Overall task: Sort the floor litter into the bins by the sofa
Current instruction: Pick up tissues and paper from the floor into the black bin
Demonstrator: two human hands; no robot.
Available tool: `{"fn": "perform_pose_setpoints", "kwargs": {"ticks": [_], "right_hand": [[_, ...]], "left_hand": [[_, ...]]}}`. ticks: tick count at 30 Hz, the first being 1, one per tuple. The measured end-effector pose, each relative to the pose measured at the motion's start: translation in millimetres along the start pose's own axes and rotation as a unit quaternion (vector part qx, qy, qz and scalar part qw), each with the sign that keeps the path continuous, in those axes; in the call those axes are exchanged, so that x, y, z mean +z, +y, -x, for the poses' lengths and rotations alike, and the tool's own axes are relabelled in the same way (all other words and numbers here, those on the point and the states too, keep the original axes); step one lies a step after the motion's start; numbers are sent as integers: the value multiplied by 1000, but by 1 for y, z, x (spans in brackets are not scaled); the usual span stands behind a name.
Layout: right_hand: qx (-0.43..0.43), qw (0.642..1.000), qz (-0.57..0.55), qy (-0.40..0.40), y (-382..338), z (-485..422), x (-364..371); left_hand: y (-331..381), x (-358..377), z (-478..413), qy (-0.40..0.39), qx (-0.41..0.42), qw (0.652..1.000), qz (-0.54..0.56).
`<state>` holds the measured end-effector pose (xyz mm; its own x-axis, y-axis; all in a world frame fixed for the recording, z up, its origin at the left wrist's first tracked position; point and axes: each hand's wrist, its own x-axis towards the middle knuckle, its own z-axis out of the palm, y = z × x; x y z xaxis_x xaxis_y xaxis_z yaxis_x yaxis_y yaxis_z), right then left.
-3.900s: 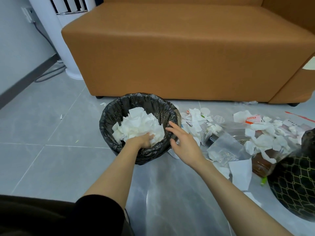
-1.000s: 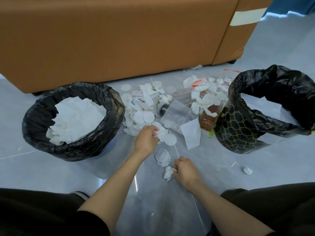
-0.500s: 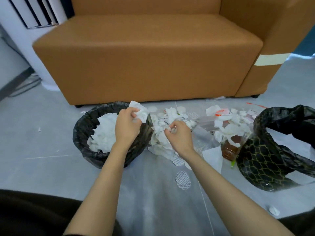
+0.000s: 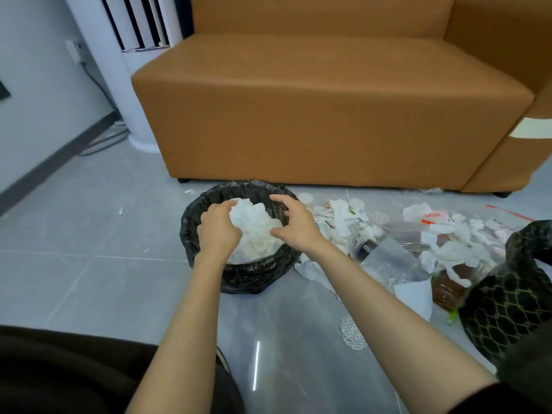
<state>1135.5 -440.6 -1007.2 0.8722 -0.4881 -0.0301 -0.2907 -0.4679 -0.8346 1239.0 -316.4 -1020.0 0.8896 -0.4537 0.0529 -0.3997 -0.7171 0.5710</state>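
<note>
Half a second ago the left hand (image 4: 219,231) held a tissue wad at the rim and the right hand (image 4: 298,225) picked in the litter; now both hover over the left bin (image 4: 254,279) at centre frame, below the smooth tan sofa (image 4: 313,115). The right hand's fingers are spread wide and empty. The left's bend down onto the paper, and I cannot tell whether they pinch any. That handful looks delivered. The bin has a crinkled, glossy black liner and brims with soft crumpled white tissue (image 4: 257,234). At centre right the litter (image 4: 448,246) remains: torn tissue, a clear plastic bag (image 4: 388,261) and a brown bottle (image 4: 448,289), beside the second bin (image 4: 507,300) at the right edge
</note>
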Motion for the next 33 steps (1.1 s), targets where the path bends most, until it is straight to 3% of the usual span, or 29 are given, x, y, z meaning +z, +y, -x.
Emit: {"fn": "perform_pose_setpoints", "kwargs": {"ticks": [9, 15, 21, 25, 33], "right_hand": [[45, 992, -39, 113, 50, 30, -22], [177, 972, -52, 148, 111, 54, -34], [247, 963, -24, 104, 151, 78, -19], [264, 960, -30, 87, 165, 81, -7], [194, 973, 113, 51, 168, 52, 4]], "left_hand": [[43, 26, 9, -34, 83, 993, 75], [60, 72, 37, -242, 121, 960, -70], [47, 74, 33, -167, 142, 964, -151], [30, 64, 23, -128, 102, 969, -183], [12, 60, 17, -41, 58, 982, -177]]}}
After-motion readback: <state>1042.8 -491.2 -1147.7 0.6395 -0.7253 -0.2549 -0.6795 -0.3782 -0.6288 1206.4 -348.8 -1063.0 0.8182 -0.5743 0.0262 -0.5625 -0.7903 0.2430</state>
